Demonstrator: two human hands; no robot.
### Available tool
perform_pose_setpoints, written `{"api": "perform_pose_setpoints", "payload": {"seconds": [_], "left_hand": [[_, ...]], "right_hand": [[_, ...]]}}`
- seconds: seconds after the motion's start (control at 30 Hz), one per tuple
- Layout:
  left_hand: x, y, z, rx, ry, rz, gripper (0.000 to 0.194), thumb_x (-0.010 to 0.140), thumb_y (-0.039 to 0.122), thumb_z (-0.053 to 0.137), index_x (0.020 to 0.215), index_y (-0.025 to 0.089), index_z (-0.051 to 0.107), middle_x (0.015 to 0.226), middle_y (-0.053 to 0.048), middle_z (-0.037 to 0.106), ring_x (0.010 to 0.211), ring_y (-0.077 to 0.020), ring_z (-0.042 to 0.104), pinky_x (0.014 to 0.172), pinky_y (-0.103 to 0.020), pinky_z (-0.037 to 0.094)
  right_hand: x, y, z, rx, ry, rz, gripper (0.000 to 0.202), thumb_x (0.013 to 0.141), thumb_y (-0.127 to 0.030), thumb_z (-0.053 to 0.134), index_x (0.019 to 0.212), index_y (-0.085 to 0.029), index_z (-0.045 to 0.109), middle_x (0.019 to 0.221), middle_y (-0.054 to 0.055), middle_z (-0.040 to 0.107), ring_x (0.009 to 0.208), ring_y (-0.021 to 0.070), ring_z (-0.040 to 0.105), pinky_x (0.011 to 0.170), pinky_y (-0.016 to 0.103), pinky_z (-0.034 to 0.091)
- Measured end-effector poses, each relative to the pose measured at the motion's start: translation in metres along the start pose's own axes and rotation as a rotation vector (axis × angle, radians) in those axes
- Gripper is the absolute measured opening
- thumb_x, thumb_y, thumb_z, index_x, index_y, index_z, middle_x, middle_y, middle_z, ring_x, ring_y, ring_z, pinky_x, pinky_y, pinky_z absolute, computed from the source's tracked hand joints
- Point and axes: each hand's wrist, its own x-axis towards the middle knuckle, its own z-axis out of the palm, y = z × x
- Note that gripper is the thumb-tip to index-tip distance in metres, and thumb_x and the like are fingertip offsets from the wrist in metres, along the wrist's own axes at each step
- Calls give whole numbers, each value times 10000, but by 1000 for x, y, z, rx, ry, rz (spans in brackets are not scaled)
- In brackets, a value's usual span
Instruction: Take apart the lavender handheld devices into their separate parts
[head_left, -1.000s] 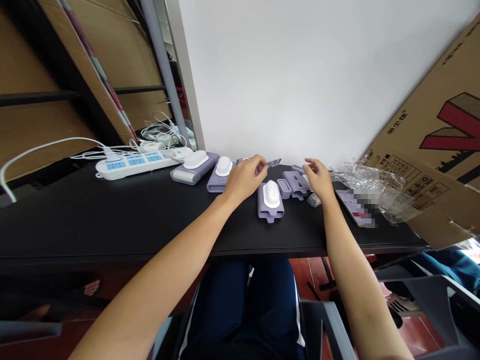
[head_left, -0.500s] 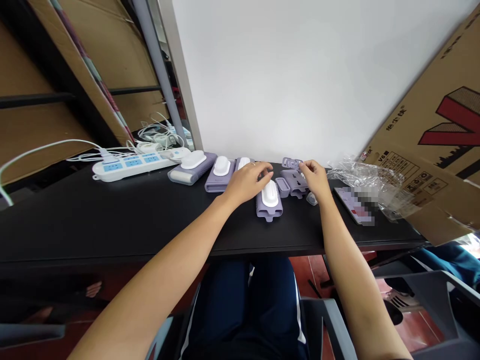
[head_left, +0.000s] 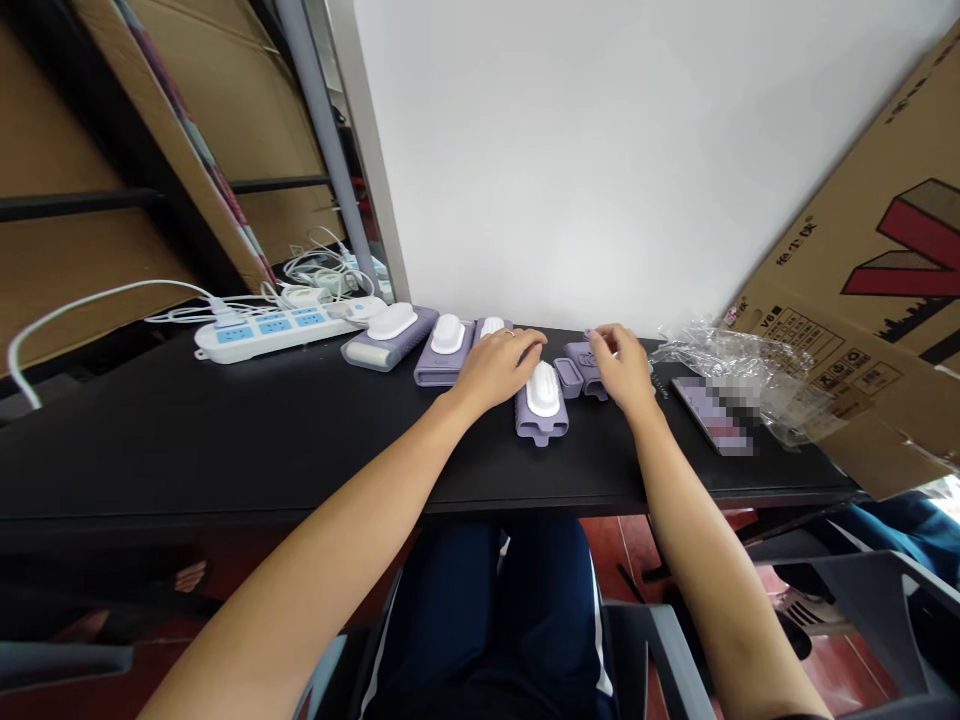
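My left hand [head_left: 495, 368] is palm down over the row of purple units, thumb and index finger apart, holding nothing that I can see. Just in front of its fingertips lies a purple case with a ribbed white oval top [head_left: 543, 390] and an open near end. My right hand [head_left: 624, 368] has its fingertips closed on a small purple plastic piece [head_left: 589, 335], mostly hidden by the fingers. This piece is at the far side of another purple housing [head_left: 594, 384], partly covered by the same hand. Between the two cases sits a small purple rectangular frame [head_left: 568, 377].
More purple units with white tops [head_left: 448, 335] stand to the left, beside a white power strip [head_left: 274, 330] with cables. On the right are a phone [head_left: 711, 412], crumpled clear plastic [head_left: 739, 360] and a large cardboard box [head_left: 862, 330]. A white wall [head_left: 540, 150] rises behind the black table [head_left: 315, 440].
My right hand has shifted slightly left with the small purple piece, bringing it down and nearer the housing; the hand now covers more of that housing. My left hand has barely moved.
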Motion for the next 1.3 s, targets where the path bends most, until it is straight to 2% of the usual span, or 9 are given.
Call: {"api": "perform_pose_setpoints", "payload": {"seconds": [0.13,0.27,0.43,0.7,0.83,0.97,1.1,1.2,1.3], "left_hand": [[2,-1,-2,17,129,-86,340,1050,235,465,1258,210,733,1172,-92,807,1104,-284,711,1001,-426,515],[2,-2,-4,32,175,-151,311,1043,221,486,1223,222,739,1105,-79,807,1054,-276,709,955,-399,511],[2,-2,-5,28,174,-154,308,1046,229,488,1214,202,745,1078,-86,803,1020,-285,704,934,-411,508],[5,-2,-6,6,188,-171,284,1047,227,499,1187,213,746,1096,-82,809,1044,-286,713,956,-415,505],[6,-3,-5,-20,199,-180,280,1039,223,505,1175,222,750,1090,-78,811,1052,-281,717,964,-410,505],[8,-5,-7,-141,189,-232,259,1021,236,523,1133,230,756,1057,-68,811,1009,-265,718,913,-394,520],[10,-9,-7,-355,213,-282,225,1029,299,530,1055,246,746,1004,-40,807,972,-231,726,908,-372,531],[12,-12,-4,-492,228,-326,256,1046,401,547,1133,247,732,1102,-51,797,1021,-220,730,937,-364,556],[15,-12,-2,-718,182,-408,467,1049,524,557,1436,267,610,1374,-108,712,1194,-248,707,858,-342,617]], "right_hand": [[-25,-34,16,-132,-204,-257,309,1015,-508,577,1060,-256,751,833,60,678,862,279,640,877,422,501],[-44,-47,30,-251,-261,-394,420,970,-540,649,1244,-238,747,1128,153,694,1039,363,651,950,517,524],[-61,-45,34,-186,-373,-348,537,921,-517,745,1404,-295,673,1601,182,532,1443,483,522,1101,681,499],[-106,-47,-2,-139,-463,-376,552,835,-358,872,1347,-341,665,1728,162,413,1566,448,467,1039,659,616],[-114,-40,-21,-74,-520,-323,440,881,-220,732,1294,-361,675,1739,102,416,1513,377,556,1014,544,640],[-101,-24,-17,106,-318,-117,382,827,-213,654,1195,-313,655,1583,101,600,1435,350,620,1037,516,611],[-62,-20,3,371,-106,139,268,879,-359,609,1132,-281,570,1177,80,742,1026,281,739,877,463,643],[-22,-34,18,513,-111,193,307,848,-374,633,1114,-280,514,1032,35,718,907,235,708,778,384,622],[8,-53,34,393,1,93,280,854,-358,627,1102,-271,533,979,18,678,865,206,657,775,341,564]]}}
